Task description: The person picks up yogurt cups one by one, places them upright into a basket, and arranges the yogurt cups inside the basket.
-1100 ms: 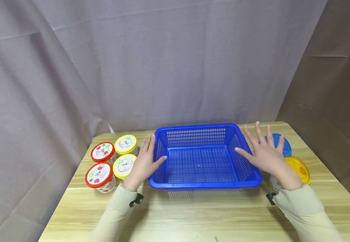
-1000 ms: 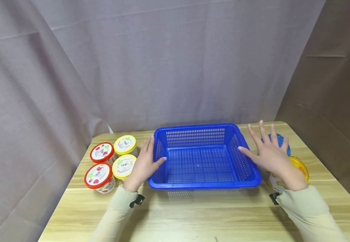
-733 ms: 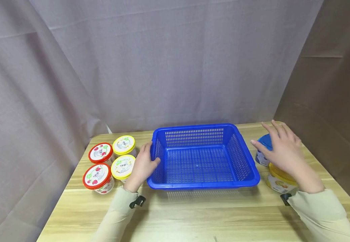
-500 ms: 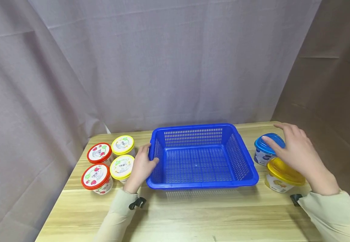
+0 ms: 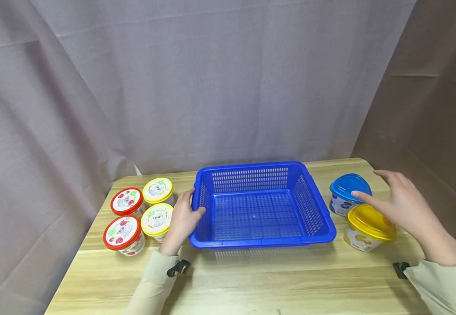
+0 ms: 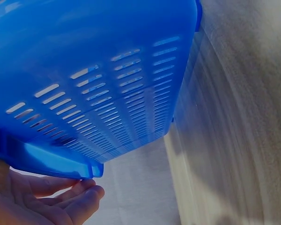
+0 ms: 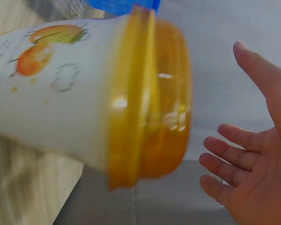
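Observation:
A blue perforated basket (image 5: 262, 241) stands mid-table with nothing inside. At its left rim is my left hand (image 5: 182, 221); the left wrist view shows the fingers of this hand (image 6: 61, 199) bent against the rim's underside. My right hand (image 5: 413, 210) hovers, fingers apart, above and right of a tub with a yellow lid (image 5: 371, 222). Behind that tub stands one with a blue lid (image 5: 350, 187). In the right wrist view the yellow-lidded tub (image 7: 150, 98) lies apart from the spread right hand (image 7: 253, 159), which holds nothing.
Two red-lidded tubs (image 5: 122, 232) (image 5: 127, 201) and two yellow-lidded white tubs (image 5: 157, 219) (image 5: 158, 190) stand left of the basket on the wooden table (image 5: 251, 284). Grey cloth (image 5: 220, 87) hangs behind, with a darker cloth (image 5: 440, 109) at the right.
My right hand has moved right, away from the basket and past the blue-lidded tub, uncovering both right tubs. My left fingers have come round the basket's left rim.

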Motion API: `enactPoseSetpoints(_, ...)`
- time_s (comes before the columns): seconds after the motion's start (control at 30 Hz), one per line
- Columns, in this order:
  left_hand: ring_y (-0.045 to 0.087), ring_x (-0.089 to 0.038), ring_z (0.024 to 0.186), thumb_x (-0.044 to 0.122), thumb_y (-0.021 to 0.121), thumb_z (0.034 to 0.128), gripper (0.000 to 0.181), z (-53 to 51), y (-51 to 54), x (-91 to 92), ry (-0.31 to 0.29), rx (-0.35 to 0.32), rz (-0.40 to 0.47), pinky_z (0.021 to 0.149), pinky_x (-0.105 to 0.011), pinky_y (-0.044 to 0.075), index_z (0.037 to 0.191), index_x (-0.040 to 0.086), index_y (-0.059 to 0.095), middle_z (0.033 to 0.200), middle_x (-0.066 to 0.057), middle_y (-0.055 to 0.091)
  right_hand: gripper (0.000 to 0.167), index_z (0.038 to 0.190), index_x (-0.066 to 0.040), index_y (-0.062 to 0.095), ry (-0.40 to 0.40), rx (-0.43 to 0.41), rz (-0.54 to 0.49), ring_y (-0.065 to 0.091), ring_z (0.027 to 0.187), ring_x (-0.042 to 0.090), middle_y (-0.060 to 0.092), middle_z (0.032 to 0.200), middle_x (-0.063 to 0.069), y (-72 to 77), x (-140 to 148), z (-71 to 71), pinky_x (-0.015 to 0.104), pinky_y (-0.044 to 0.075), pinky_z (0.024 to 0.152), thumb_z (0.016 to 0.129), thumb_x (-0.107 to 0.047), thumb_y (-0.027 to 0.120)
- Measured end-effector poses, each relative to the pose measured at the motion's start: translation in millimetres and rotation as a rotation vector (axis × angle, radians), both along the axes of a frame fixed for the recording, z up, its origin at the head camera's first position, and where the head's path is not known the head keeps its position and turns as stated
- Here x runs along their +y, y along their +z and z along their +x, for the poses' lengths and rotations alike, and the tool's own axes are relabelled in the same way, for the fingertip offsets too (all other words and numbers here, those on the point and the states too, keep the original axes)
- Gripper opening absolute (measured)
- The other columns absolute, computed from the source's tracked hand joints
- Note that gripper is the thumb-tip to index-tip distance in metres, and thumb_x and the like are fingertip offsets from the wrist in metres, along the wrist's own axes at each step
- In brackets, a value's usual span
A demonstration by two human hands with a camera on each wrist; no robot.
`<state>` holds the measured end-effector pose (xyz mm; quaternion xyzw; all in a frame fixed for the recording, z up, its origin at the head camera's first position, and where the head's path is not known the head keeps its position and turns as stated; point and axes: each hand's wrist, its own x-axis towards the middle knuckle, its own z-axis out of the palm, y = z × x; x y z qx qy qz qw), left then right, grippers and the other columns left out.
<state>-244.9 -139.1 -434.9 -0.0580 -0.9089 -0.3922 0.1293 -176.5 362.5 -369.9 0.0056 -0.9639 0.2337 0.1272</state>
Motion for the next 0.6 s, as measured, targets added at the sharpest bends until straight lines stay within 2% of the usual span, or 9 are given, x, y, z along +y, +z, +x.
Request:
enactPoseSetpoints(0.27,0.051,-0.043,0.129,0.009,0.072,0.0819,0.067,-2.0,-0.5,-0.7,-0.009,0.006,0.018,0.109,-0.054,0.04,0.143,-0.007,0.049,0.141,-0.027,0.051,0.106,0.152,0.011,0.024,-0.009,-0.097,-0.037,0.033,0.121,0.067,0.029,0.143,0.046,-21.2,16,9.6,0.083,0.031,0.087,0.086,-0.054,0.075)
enactPoseSetpoints(0.43,0.052,-0.042,0.127,0.009,0.073,0.0821,0.067,-1.7,-1.7,-1.6,0.0,0.008,0.032,0.108,-0.054,0.041,0.143,-0.006,0.05,0.14,-0.026,0.052,0.102,0.153,0.009,0.024,-0.006,-0.125,-0.075,0.03,0.123,0.067,0.028,0.145,0.045,-35.6,25,14.1,0.083,0.03,0.085,0.088,-0.052,0.073)
enactPoseSetpoints(0.6,0.057,-0.04,0.119,0.009,0.072,0.0834,0.066,0.5,-3.2,-1.6,-0.011,-0.002,0.051,0.101,-0.053,0.046,0.143,-0.007,0.049,0.136,-0.026,0.055,0.096,0.152,0.008,0.027,-0.015,-0.145,-0.084,0.031,0.121,0.067,0.028,0.143,0.045,-51.2,33,19.9,0.083,0.031,0.083,0.09,-0.051,0.071)
